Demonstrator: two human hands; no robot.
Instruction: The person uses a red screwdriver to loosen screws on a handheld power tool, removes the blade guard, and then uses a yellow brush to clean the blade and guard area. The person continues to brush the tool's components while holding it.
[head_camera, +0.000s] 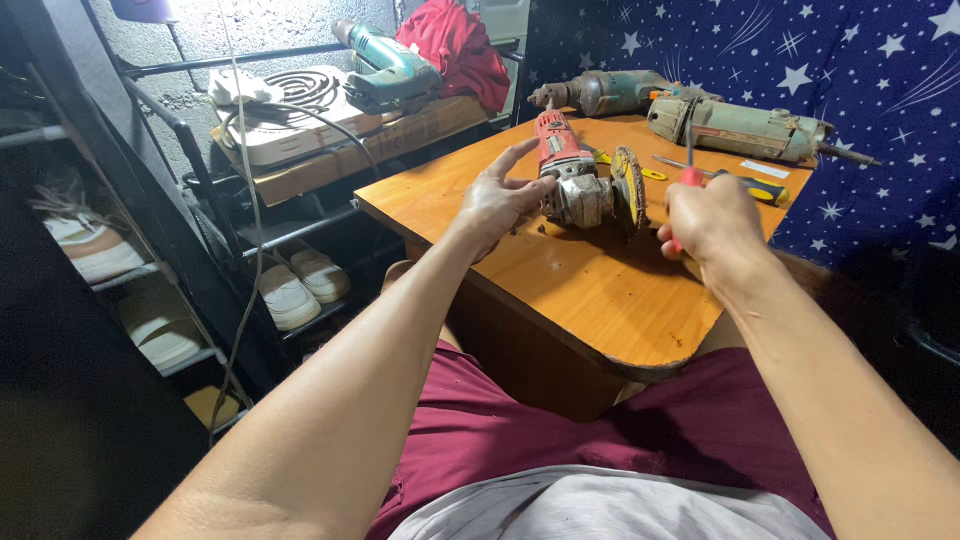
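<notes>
Maroon shorts (560, 440) fill the foreground, before an orange table (590, 290). On the table's far edge lie two drills (735, 128), well apart from a red grinder (580, 180) lying mid-table. Left hand (497, 200), fingers spread loose, touches the grinder's metal head. Right hand (712, 220) is clenched round a red-handled screwdriver (688, 170), shaft pointing up, just beside the grinder's disc (630, 188).

A red-bodied angle grinder (575, 175) with a grey metal head lies on the orange-brown wooden table (590, 290), a red-handled screwdriver (688, 170) nearby, before a dark blue cloth (860, 70) (white stars scattered across it).
</notes>
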